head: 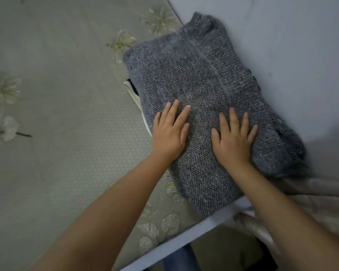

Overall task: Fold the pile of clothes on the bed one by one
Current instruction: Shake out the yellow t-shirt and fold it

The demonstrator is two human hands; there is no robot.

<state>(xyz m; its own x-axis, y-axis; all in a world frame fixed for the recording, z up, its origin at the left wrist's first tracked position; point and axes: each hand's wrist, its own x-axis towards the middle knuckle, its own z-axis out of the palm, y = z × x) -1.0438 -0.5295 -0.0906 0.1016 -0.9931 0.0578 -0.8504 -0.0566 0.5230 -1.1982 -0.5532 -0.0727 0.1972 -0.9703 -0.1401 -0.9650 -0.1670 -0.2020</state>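
Pressing flat, straight fingers of both the left hand [169, 132] and right hand [234, 138] on the folded grey sweater [200, 79].

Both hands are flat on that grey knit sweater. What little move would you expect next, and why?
Probably lifting both hands off and reaching for another garment. The grey sweater already lies folded in a compact bundle, the left hand and right hand only pressing it flat, and a white cloth peeks out beneath it.

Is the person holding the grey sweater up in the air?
No, the grey sweater lies folded on the bed, with both hands pressed flat on it.
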